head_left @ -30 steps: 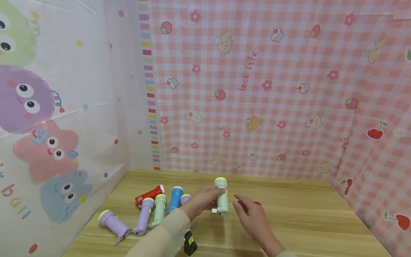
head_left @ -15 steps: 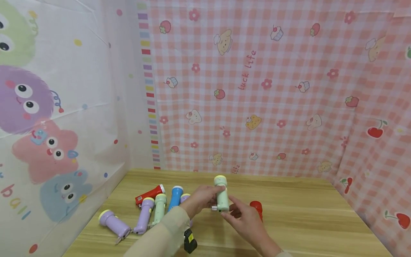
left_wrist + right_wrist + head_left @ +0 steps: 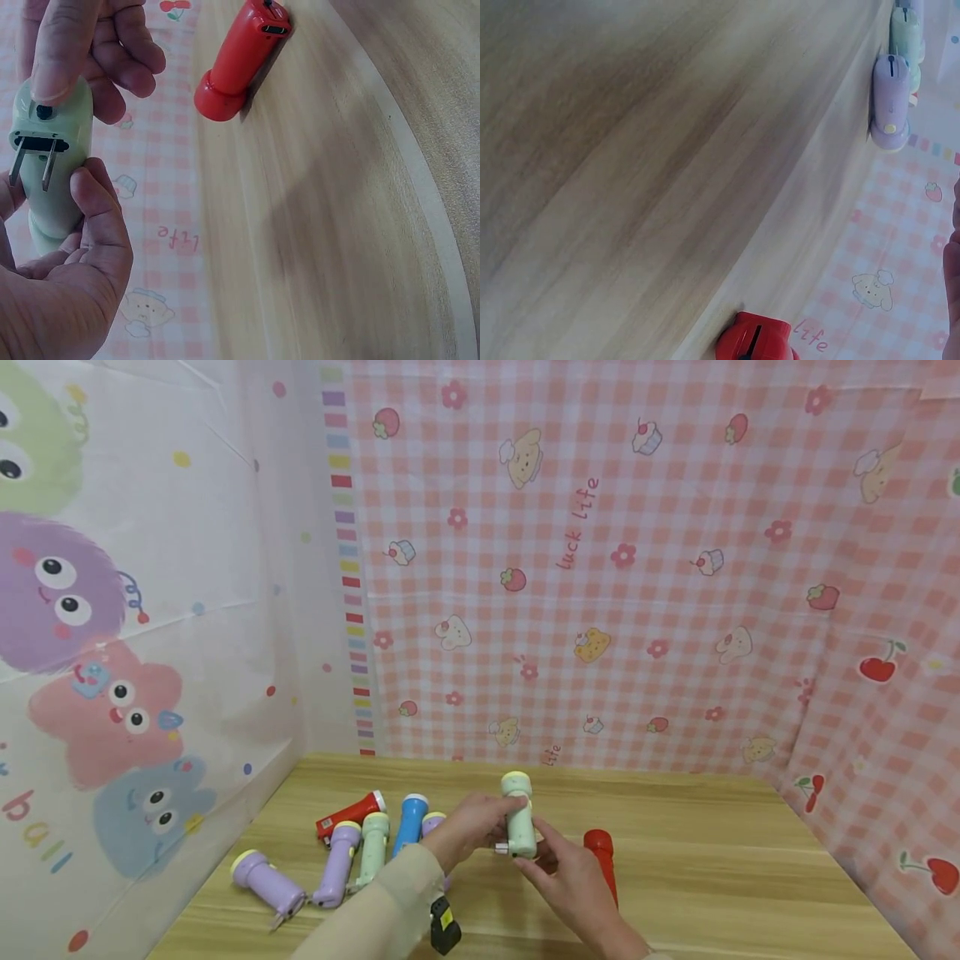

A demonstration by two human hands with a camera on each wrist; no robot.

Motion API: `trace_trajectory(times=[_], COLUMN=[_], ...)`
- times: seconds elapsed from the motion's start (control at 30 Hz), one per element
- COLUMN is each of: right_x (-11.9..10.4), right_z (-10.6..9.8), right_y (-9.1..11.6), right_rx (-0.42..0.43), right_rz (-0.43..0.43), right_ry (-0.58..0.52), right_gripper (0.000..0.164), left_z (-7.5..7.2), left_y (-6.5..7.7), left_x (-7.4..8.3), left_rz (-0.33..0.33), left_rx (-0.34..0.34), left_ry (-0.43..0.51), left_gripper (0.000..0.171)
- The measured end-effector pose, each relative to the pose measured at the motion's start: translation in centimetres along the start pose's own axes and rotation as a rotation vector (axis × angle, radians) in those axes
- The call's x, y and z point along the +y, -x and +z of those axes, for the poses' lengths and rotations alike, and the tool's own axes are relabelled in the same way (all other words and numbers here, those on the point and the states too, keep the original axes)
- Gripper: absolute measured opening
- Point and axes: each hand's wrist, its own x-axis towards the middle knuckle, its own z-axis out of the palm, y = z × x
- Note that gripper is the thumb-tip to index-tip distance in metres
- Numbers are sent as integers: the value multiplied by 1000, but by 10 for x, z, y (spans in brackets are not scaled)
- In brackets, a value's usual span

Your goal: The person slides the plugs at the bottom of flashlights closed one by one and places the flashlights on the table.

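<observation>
My left hand (image 3: 474, 825) grips a pale green flashlight (image 3: 519, 828) with a yellow rim round its head, held head-up over the table. Two metal plug prongs (image 3: 49, 166) stick out from its base, beside a small black slider (image 3: 45, 112). My right hand (image 3: 576, 878) holds that base end, its thumb (image 3: 56, 82) pressing by the slider and its other fingers bent behind the body. Just beyond my right hand lies a red flashlight (image 3: 599, 852), partly hidden by it. The right wrist view shows only a strip of hand at its right edge.
On the wooden table (image 3: 697, 860) at left lie a red flashlight (image 3: 348, 818), a blue one (image 3: 411, 820), another pale green one (image 3: 372, 852) and several purple ones (image 3: 337, 864). My left sleeve covers some. A checked cloth (image 3: 600, 610) hangs behind the table.
My right hand has moved left from beside the flashlight to its base and now holds it. More of the red flashlight shows. My left hand keeps its grip almost in place.
</observation>
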Motion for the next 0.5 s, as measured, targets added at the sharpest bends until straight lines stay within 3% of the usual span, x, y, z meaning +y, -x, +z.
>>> trace_trajectory(times=[0.5], right_x=[-2], right_z=[6], right_y=[1], right_rx=[46], right_rz=[-44], right_ry=[100], right_gripper=[56], left_z=[4], left_y=[-1], left_x=[-3], left_rz=[-10], left_rx=[15], left_ry=[-30], left_gripper=[45])
